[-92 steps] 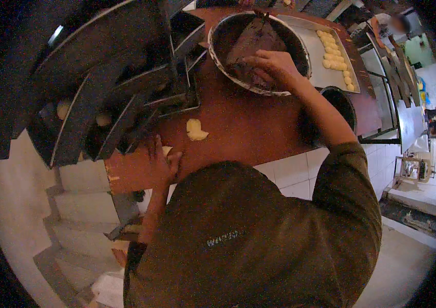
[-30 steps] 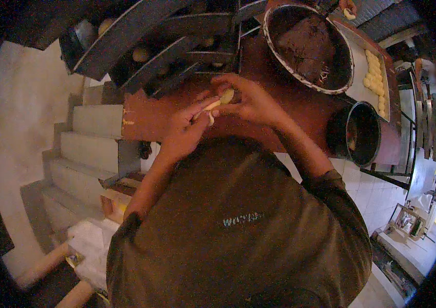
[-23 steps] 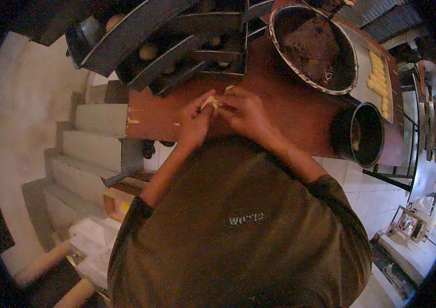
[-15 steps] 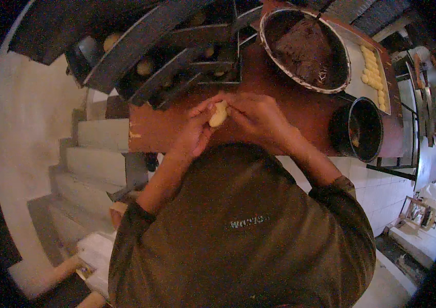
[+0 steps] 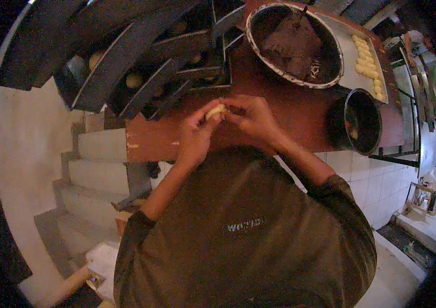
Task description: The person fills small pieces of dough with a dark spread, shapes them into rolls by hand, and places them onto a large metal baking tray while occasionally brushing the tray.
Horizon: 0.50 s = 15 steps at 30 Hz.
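A small pale-yellow piece of dough (image 5: 215, 111) is held up over the reddish-brown table (image 5: 300, 115). My left hand (image 5: 197, 131) is closed around it, with the thumb and fingertips along its sides. From the other side my right hand (image 5: 253, 117) meets it, fingers bent and pinched at the dough's right edge. A dark patch shows by the right fingertips; I cannot tell whether it is brown paste or shadow. Behind the hands stands a large round basin (image 5: 337, 77) with a pale rim, holding a mound of dark brown paste (image 5: 295, 43).
At the right, a pale tray (image 5: 349, 47) carries rows of yellow dough balls (image 5: 366, 61). A dark pot (image 5: 335, 120) stands near the table's right front. Stacked dark trays (image 5: 146, 38) with round dough balls fill the back left. Steps (image 5: 99, 174) lie to the left.
The dough, plainly visible as an elongated lump before, is now more covered by my fingers. My right hand has come closer onto it. The view has shifted slightly.
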Each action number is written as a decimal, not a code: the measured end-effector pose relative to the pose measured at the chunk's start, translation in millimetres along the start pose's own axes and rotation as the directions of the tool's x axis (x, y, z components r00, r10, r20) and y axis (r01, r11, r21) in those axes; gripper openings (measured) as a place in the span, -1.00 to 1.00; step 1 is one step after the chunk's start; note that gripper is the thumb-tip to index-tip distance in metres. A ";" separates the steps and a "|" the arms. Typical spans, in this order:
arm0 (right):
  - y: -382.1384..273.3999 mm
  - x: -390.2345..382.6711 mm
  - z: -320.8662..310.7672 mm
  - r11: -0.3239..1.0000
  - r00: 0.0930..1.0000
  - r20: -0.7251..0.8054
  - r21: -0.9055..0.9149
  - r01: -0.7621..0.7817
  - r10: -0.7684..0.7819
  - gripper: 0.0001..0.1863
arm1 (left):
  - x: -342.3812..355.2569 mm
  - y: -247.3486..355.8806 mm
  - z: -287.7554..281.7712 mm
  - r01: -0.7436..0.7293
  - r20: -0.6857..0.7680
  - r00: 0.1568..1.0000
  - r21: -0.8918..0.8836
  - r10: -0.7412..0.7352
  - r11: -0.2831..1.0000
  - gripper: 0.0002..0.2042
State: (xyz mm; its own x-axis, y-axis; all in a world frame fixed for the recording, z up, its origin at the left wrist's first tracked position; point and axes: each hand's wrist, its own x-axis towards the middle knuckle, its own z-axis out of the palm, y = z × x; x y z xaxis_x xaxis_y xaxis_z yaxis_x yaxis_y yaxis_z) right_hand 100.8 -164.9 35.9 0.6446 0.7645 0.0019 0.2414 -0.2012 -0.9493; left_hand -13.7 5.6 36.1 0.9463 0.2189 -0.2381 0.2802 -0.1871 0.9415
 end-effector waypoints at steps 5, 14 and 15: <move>-25.7 -11.7 21.9 0.875 0.885 -0.184 -0.331 0.354 -0.428 -0.63 | -11.6 -8.9 -2.9 -0.008 -0.074 0.996 -0.684 -0.058 0.729 -0.43; -28.8 0.8 -2.1 0.990 0.985 -0.115 0.040 0.132 -0.127 -0.76 | -11.1 7.6 -8.9 0.172 0.115 0.985 -0.737 -0.130 0.653 -0.40; -36.5 -1.5 -4.0 0.979 0.976 -0.075 -0.017 0.205 -0.206 -0.77 | -7.2 3.7 -7.1 0.195 0.085 0.978 -0.684 -0.189 0.703 -0.38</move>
State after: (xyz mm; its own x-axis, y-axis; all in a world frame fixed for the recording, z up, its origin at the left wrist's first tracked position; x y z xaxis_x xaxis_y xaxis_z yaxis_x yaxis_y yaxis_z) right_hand 93.9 -161.2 71.8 0.6332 0.7417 0.2210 0.3810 -0.0501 -0.9232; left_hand -20.7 10.1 42.9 0.8866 0.1680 -0.4310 0.2713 0.5657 0.7787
